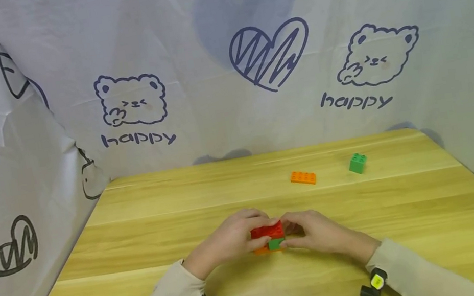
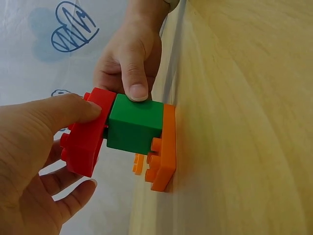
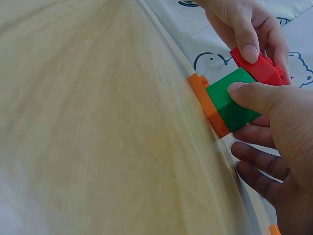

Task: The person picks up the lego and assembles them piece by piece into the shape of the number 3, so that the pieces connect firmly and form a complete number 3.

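A flat orange brick (image 2: 166,152) lies on the table with a green brick (image 2: 134,122) standing at one end of it. Against the green brick's top is a red brick (image 2: 89,139), tilted, with a narrow gap along part of the joint. My left hand (image 1: 237,238) pinches the red brick between thumb and fingers. From the other side my right hand (image 1: 317,231) holds the green brick, its thumb flat on one face. In the right wrist view, the right hand's lower fingers stay apart from the bricks.
Farther back on the wooden table (image 1: 170,195) lie another flat orange brick (image 1: 303,178) and a second green brick (image 1: 358,163), to its right. A white printed cloth (image 1: 205,122) hangs behind the table and along its sides.
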Demonstrator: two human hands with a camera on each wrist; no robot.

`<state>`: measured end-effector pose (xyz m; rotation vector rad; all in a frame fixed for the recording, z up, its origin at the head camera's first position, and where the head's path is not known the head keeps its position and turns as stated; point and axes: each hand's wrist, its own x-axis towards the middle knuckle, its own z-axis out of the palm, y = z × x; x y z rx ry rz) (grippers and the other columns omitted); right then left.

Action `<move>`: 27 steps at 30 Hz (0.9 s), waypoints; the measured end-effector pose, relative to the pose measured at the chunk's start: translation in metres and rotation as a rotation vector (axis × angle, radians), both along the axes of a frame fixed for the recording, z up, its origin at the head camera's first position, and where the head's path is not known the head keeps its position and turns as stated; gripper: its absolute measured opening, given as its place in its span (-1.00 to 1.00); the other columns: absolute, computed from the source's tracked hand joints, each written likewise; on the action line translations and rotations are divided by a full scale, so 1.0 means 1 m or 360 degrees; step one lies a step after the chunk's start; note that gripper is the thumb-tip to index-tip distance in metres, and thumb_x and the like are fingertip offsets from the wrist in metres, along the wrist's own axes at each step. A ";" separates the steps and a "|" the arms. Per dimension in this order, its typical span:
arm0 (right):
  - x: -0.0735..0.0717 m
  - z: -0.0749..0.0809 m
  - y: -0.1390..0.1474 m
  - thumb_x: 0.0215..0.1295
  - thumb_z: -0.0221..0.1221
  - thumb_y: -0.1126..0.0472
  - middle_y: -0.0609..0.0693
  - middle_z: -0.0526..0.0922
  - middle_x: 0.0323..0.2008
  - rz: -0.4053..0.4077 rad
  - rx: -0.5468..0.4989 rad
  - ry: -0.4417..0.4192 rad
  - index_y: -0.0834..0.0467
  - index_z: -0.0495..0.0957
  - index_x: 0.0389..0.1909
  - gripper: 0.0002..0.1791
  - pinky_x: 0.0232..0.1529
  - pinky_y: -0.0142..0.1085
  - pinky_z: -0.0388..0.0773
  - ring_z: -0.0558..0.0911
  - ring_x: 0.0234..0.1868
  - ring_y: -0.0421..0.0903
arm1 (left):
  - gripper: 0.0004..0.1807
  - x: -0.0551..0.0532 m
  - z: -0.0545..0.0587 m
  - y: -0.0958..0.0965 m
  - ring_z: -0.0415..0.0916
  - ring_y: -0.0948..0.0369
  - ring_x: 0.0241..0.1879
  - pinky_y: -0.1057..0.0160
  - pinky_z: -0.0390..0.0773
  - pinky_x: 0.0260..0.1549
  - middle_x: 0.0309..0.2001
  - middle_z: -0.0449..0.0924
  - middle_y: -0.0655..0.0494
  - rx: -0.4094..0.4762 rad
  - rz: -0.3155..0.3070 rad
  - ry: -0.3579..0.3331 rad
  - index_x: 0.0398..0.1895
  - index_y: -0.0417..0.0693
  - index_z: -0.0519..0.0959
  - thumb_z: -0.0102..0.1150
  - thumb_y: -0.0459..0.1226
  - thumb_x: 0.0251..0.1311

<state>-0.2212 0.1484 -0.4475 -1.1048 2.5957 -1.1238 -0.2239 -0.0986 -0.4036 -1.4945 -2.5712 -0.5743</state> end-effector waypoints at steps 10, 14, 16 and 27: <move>-0.002 0.000 0.000 0.27 0.24 -0.15 -0.24 0.65 -0.15 -0.0004 0.0008 0.0033 -0.05 0.55 -0.01 -0.62 -0.05 -0.34 0.57 0.63 -0.12 -0.24 | -0.61 0.000 -0.001 0.001 0.53 0.18 -0.09 0.33 0.55 -0.13 -0.02 0.61 0.06 0.0080 0.0021 -0.0095 0.14 -0.08 0.62 0.30 -0.22 0.26; -0.001 0.000 0.000 0.28 0.25 -0.13 -0.23 0.65 -0.15 0.0008 -0.0008 0.0000 -0.06 0.55 -0.01 -0.64 -0.06 -0.33 0.58 0.64 -0.11 -0.23 | -0.60 0.000 0.001 0.001 0.53 0.21 -0.12 0.36 0.54 -0.17 -0.03 0.61 0.08 0.0068 0.0043 -0.0152 0.16 -0.07 0.61 0.28 -0.21 0.27; -0.001 0.000 0.000 0.28 0.25 -0.12 -0.23 0.65 -0.15 0.0015 -0.0019 -0.0023 -0.06 0.54 0.00 -0.64 -0.06 -0.33 0.58 0.64 -0.11 -0.22 | -0.61 0.001 0.001 0.001 0.52 0.22 -0.12 0.36 0.54 -0.17 -0.03 0.61 0.09 0.0050 0.0064 -0.0169 0.17 -0.07 0.60 0.27 -0.20 0.29; -0.001 -0.001 -0.001 0.30 0.24 -0.11 -0.23 0.65 -0.14 0.0026 -0.0014 0.0002 -0.04 0.53 0.03 -0.64 -0.07 -0.34 0.58 0.64 -0.12 -0.24 | -0.62 0.002 -0.001 0.003 0.56 0.20 -0.15 0.38 0.56 -0.18 -0.07 0.62 0.06 0.0033 0.0065 -0.0003 0.13 -0.08 0.63 0.30 -0.20 0.26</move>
